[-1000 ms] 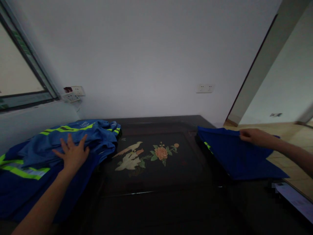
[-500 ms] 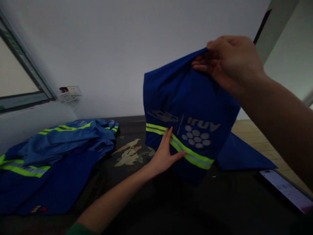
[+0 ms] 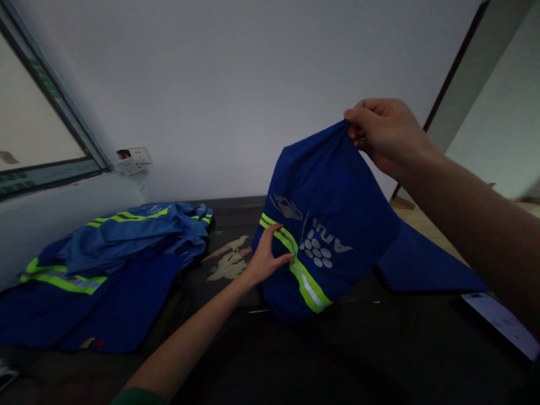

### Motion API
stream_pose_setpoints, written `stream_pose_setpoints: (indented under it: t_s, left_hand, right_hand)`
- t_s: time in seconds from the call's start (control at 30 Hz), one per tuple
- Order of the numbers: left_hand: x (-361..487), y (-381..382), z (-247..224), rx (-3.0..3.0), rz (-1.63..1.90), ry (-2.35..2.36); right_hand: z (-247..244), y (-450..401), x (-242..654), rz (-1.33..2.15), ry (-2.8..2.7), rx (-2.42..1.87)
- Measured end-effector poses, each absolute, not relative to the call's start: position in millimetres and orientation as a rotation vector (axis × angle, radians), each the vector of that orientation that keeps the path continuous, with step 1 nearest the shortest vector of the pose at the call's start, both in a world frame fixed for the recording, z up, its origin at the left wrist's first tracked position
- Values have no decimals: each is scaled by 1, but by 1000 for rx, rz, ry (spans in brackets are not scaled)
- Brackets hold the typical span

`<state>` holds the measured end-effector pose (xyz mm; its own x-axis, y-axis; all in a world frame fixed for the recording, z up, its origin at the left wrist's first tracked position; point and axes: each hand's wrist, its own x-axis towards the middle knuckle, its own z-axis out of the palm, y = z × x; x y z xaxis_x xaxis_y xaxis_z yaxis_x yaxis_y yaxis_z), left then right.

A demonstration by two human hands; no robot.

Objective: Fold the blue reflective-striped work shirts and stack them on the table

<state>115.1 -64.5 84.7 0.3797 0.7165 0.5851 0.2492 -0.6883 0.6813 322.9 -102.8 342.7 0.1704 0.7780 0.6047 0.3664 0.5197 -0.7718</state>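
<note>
Behind the dark worktop, a pale wall is seen. The top of the blue garment is pinched tight by the right hand, and the garment is held up over the worktop. Its bright stripe is touched by the left hand, whose grip is wide. Right of the garment, more blue cloth is spread; whether they are joined cannot be told. Farther right, a phone is laid. Left of the garment, a bird picture is shown, then a clothes pile.
</note>
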Motion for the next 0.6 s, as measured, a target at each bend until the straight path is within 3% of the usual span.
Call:
stream_pose_setpoints:
  t_s: [0.23,0.47,0.6]
  left_hand:
    - [177,-90,24,1930,878,817]
    - [163,-98,22,2327,614,574]
    - [158,-109,20,2453,538,735]
  right_hand:
    - [325,-115,310,326,-1646,-1090]
    - [319,-115,353,-117,-1703,-1221]
    - [305,-116,370,-243,-1753,-1278]
